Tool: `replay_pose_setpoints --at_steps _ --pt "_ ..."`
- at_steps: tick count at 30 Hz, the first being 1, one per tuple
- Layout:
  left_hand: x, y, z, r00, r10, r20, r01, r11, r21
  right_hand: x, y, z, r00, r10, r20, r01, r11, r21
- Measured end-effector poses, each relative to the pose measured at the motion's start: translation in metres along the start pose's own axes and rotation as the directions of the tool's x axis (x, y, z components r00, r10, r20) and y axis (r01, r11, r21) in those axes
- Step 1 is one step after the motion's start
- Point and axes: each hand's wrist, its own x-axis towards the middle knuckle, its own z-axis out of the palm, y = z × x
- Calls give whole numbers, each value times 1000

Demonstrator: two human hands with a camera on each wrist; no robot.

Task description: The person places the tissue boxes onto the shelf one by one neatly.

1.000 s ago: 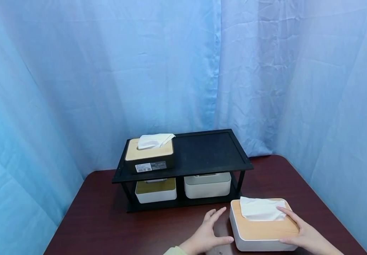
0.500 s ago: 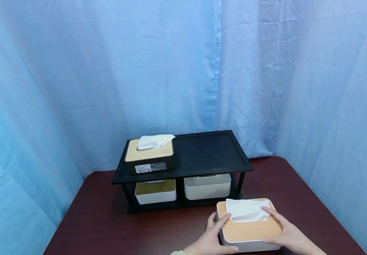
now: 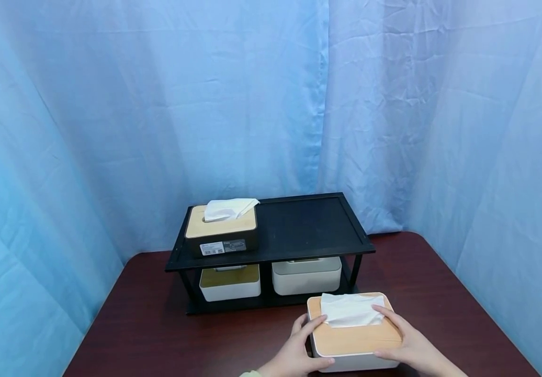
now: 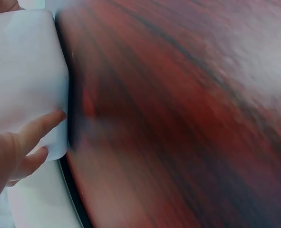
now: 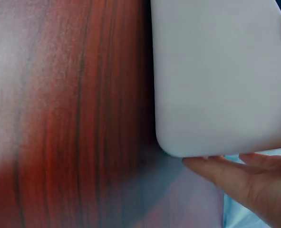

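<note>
A white tissue box (image 3: 356,341) with a pale wooden lid sits at the front right of the table, a white tissue (image 3: 351,311) lying over its lid. My left hand (image 3: 295,350) holds the box by its left end, fingers along the side and thumb near the front corner. From the right, my right hand (image 3: 409,343) grips it, with fingers reaching onto the lid by the tissue and the thumb at the front. Both wrist views show the plain white wall, with left fingers (image 4: 43,128) against one end and right fingers (image 5: 216,171) at the other.
Behind the box stands a black two-level rack (image 3: 308,225). A dark tissue box (image 3: 221,230) with a wooden lid rests on its top left. Underneath are a white box with an olive lid (image 3: 230,285) and a grey-white box (image 3: 306,277). Blue curtains (image 3: 252,104) surround the dark red table (image 3: 158,335).
The tissue box has slid left along the table with my right hand on it. My left hand, apart from the box a second ago, now holds its left end.
</note>
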Motion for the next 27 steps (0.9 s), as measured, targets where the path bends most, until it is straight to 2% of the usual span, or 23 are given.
replay_pose_setpoints --at_steps 12,20,24,27 --pt "-12 -13 -10 999 26 -32 -26 999 -19 1 6 4 996 -76 45 75 997 20" --pt "-19 -20 -18 998 50 -40 -51 998 -26 5 5 10 990 -110 88 95 982 164" --pt "-20 -20 -21 995 86 -56 -87 996 -16 6 2 12 989 -125 75 109 977 186" --pt "-21 -21 -21 994 91 -63 -92 996 -12 6 1 14 989 -138 54 128 979 156"
